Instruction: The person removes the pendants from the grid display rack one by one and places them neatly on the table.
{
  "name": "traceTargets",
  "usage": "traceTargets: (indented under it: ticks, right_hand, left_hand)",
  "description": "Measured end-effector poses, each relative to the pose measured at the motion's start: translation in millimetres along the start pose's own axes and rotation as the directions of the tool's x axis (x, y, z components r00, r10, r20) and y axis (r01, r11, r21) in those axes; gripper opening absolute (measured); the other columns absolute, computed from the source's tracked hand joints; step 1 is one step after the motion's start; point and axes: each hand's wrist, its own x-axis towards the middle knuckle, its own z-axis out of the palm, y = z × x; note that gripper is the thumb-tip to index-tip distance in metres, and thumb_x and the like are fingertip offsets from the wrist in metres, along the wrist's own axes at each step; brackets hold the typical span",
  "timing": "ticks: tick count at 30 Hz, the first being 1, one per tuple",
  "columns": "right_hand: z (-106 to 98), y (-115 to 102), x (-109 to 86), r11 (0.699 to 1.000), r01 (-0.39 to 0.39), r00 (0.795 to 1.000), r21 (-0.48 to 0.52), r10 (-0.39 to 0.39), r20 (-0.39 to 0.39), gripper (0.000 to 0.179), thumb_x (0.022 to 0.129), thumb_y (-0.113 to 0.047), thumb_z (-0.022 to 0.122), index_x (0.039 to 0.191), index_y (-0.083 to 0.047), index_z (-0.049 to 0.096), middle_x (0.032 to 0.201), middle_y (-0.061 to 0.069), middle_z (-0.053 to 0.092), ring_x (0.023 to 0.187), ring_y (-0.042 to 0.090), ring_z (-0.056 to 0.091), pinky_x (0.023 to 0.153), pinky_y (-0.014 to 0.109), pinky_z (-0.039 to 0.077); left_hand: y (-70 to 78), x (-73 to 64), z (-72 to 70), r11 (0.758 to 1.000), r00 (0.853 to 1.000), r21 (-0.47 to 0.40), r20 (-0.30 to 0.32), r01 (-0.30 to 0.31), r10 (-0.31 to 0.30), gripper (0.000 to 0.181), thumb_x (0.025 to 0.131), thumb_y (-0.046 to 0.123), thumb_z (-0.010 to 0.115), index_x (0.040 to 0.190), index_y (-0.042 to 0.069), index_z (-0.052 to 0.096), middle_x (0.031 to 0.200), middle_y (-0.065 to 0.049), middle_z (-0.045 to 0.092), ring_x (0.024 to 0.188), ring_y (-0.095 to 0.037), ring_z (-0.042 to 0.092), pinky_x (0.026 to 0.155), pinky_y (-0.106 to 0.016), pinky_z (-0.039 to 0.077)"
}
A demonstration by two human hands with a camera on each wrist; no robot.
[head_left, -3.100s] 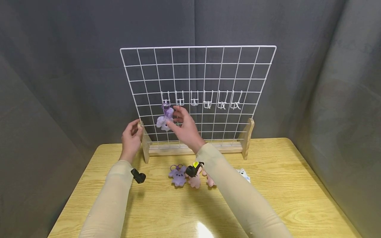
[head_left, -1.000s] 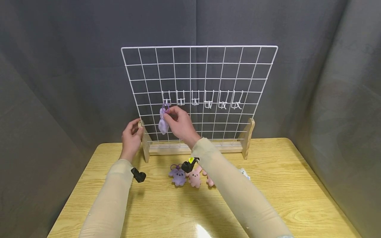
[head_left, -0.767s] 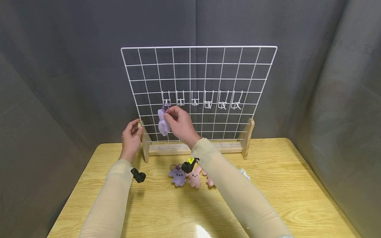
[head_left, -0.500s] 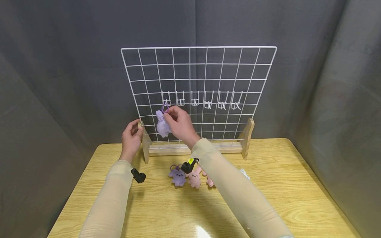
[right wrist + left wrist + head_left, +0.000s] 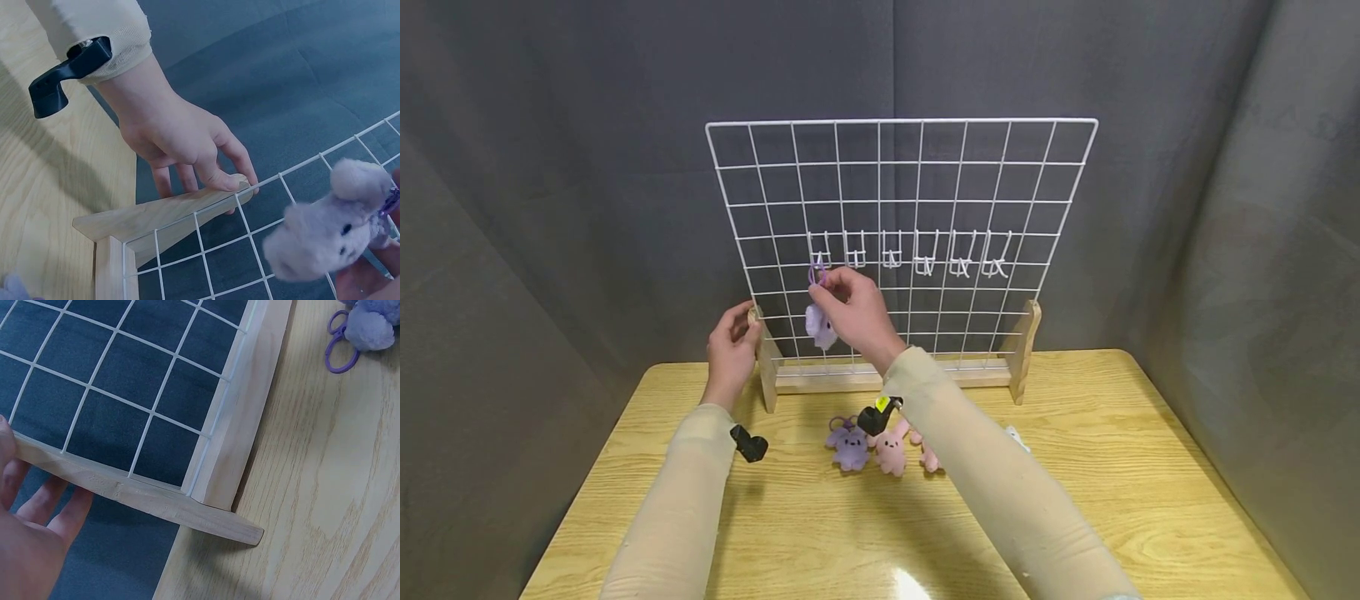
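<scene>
In the head view my right hand point(image 5: 862, 315) pinches a purple plush keychain point(image 5: 822, 327) near its purple ring point(image 5: 816, 270). That ring overlaps the leftmost white wire hook point(image 5: 819, 250), and my fingers partly cover the plush. Its dark eyes and pale purple face show in the right wrist view, where the plush point(image 5: 325, 234) hangs before the grid. My left hand point(image 5: 730, 350) holds the top of the left wooden upright point(image 5: 765, 358) of the stand, thumb on one side and fingers on the other, as the right wrist view shows.
A white wire grid point(image 5: 898, 183) stands upright on the wooden base, with several more hooks to the right. On the table point(image 5: 820, 533) lie a purple plush keychain point(image 5: 851, 450), a pink one point(image 5: 891, 452), another pink piece point(image 5: 929, 458) and a white one point(image 5: 1017, 437), partly behind my right arm.
Over three seconds my right hand has shifted from the plush's body up to a pinch near its ring. The plush has swung round, its face side now showing. The left hand has stayed put.
</scene>
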Motion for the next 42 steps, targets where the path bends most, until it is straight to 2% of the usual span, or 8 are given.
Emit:
traceTargets:
  ticks: [5,9,12,19,30,39,42]
  right_hand:
    - [1,1,-0.3,1.0,-0.016,1.0,0.012,0.016,0.0,0.015,0.103,-0.021,0.068,0.094,-0.01,0.064,0.105,0.003,0.071,0.092,0.012,0.065,0.077,0.024,0.054]
    - [0,3,-0.2,1.0,0.0,1.0,0.011,0.0,-0.011,0.015,0.103,-0.021,0.067,0.094,-0.009,0.064,0.095,0.002,0.064,0.084,0.012,0.059,0.07,0.024,0.05]
    - [-1,4,0.3,0.999,0.015,1.0,0.041,-0.014,-0.016,0.014,0.103,-0.018,0.067,0.094,-0.008,0.064,0.094,0.0,0.061,0.081,0.011,0.057,0.069,0.024,0.048]
    - [-3,4,0.7,0.995,0.03,1.0,0.09,-0.029,-0.012,0.012,0.103,-0.015,0.068,0.097,-0.005,0.068,0.093,0.002,0.068,0.079,0.01,0.055,0.067,0.023,0.047]
    - [-1,1,-4.7,0.987,-0.017,0.998,0.16,0.007,0.064,0.018,0.104,-0.012,0.067,0.106,0.006,0.069,0.087,0.001,0.068,0.075,0.009,0.059,0.066,0.025,0.054]
    - [7,18,-18.9,0.992,-0.032,0.985,0.123,0.01,0.174,0.019,0.106,-0.015,0.065,0.107,0.004,0.069,0.09,0.003,0.071,0.076,0.011,0.061,0.073,0.034,0.058]
    - [10,27,-24.5,0.992,-0.053,0.979,0.113,0.029,0.203,0.016,0.105,-0.014,0.065,0.106,0.002,0.069,0.092,0.005,0.072,0.078,0.011,0.062,0.079,0.043,0.061]
  left_hand:
    - [-0.7,-1.1,-0.5,1.0,1.0,0.013,0.008,0.021,-0.021,0.04,0.109,0.014,0.059,0.148,0.019,0.057,0.14,-0.01,0.065,0.128,-0.026,0.063,0.106,-0.043,0.05]
    - [-1.1,-0.5,-0.4,1.0,1.0,0.008,0.005,0.013,-0.013,0.04,0.108,0.013,0.059,0.148,0.018,0.058,0.139,-0.011,0.065,0.127,-0.026,0.062,0.108,-0.044,0.05]
    - [-2.2,0.8,-0.2,1.0,1.0,0.011,-0.001,0.001,-0.001,0.04,0.108,0.012,0.06,0.148,0.016,0.058,0.139,-0.012,0.066,0.127,-0.026,0.063,0.11,-0.043,0.049]
    - [-4.2,3.4,0.1,1.0,1.0,0.012,-0.005,-0.004,0.004,0.039,0.108,0.012,0.06,0.147,0.015,0.059,0.137,-0.013,0.066,0.125,-0.025,0.063,0.108,-0.041,0.05]
    - [-2.3,1.9,0.2,1.0,1.0,0.002,-0.004,-0.001,0.001,0.039,0.108,0.01,0.06,0.147,0.015,0.059,0.137,-0.014,0.066,0.126,-0.026,0.063,0.109,-0.042,0.049]
    - [-1.3,0.9,-0.4,1.0,1.0,-0.016,-0.008,-0.003,0.003,0.04,0.107,0.009,0.06,0.146,0.013,0.059,0.138,-0.016,0.066,0.128,-0.027,0.062,0.111,-0.043,0.048]
    - [-0.9,1.1,-0.3,1.0,1.0,-0.016,-0.012,-0.009,0.009,0.039,0.107,0.008,0.061,0.146,0.012,0.06,0.137,-0.016,0.066,0.126,-0.027,0.063,0.109,-0.042,0.05]
